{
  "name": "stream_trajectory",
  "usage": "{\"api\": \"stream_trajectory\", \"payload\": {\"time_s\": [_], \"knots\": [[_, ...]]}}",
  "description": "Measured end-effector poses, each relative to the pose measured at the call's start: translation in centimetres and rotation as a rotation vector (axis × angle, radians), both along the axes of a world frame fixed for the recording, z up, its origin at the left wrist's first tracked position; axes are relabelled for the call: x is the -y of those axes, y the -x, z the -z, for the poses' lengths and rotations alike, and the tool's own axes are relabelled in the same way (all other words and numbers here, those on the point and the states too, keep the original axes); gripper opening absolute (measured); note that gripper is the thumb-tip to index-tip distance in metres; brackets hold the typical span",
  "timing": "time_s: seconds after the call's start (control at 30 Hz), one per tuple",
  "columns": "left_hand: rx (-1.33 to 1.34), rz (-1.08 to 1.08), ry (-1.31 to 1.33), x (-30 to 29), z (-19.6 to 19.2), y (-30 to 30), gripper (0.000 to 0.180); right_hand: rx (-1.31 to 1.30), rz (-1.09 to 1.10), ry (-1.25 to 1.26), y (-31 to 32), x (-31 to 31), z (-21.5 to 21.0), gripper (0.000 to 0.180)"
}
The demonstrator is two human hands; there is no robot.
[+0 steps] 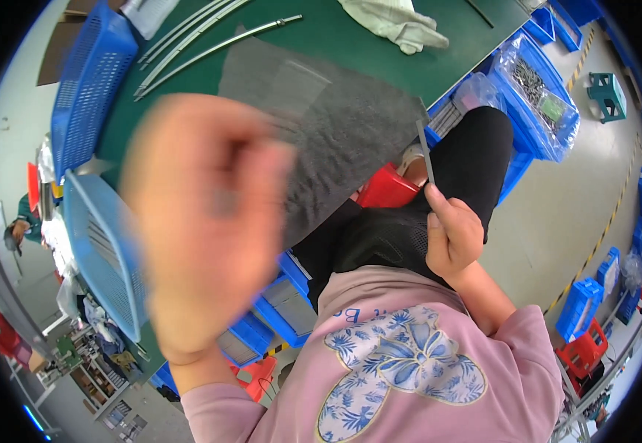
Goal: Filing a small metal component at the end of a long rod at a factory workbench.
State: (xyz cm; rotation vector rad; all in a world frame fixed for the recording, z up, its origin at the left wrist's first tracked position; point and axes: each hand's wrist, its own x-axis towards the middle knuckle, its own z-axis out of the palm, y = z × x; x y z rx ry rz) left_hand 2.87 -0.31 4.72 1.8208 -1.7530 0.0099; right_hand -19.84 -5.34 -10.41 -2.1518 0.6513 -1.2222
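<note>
My right hand [455, 235] is closed, with a thin grey metal strip [426, 151] pinched at its lower end. The strip points up and away over my right thigh, beside the table's edge. Large and smeared by motion, my left hand [206, 214] is raised close to the camera, over the left part of the table. Its fingers look bent, but the blur hides whether anything is in them. A dark grey cloth [365, 111] lies on the green table [461, 40] between my hands. Beyond my left hand rest several long, slightly curved metal strips [262, 28].
A blue perforated basket [88, 88] and a light blue basket [107, 251] stand at the left. A white cloth [398, 26] lies at the far side. On the right, a blue bin [516, 136] contains small metal parts in clear plastic. A green stool [607, 96] stands beyond.
</note>
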Motion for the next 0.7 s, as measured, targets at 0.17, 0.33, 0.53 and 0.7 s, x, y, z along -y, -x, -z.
{"api": "stream_trajectory", "payload": {"time_s": [0.17, 0.33, 0.53, 0.7], "knots": [[-0.365, -0.174, 0.313, -6.1, -12.0, -12.3, 0.033, 0.178, -0.107, -0.029, -1.9, -0.7, -0.6, 0.044], [-1.254, -0.150, 0.355, -2.3, -4.0, -11.0, 0.012, 0.272, 0.067, -0.035, -2.7, 0.3, -0.8, 0.039], [-1.500, -0.787, 0.503, -5.6, 4.9, -6.9, 0.017, 0.280, 0.071, -0.210, -3.5, 1.9, 0.5, 0.038], [-1.632, -0.831, 0.314, -9.8, 5.1, -4.9, 0.029, 0.129, 0.122, -0.005, -4.0, 3.4, 0.5, 0.041]]}}
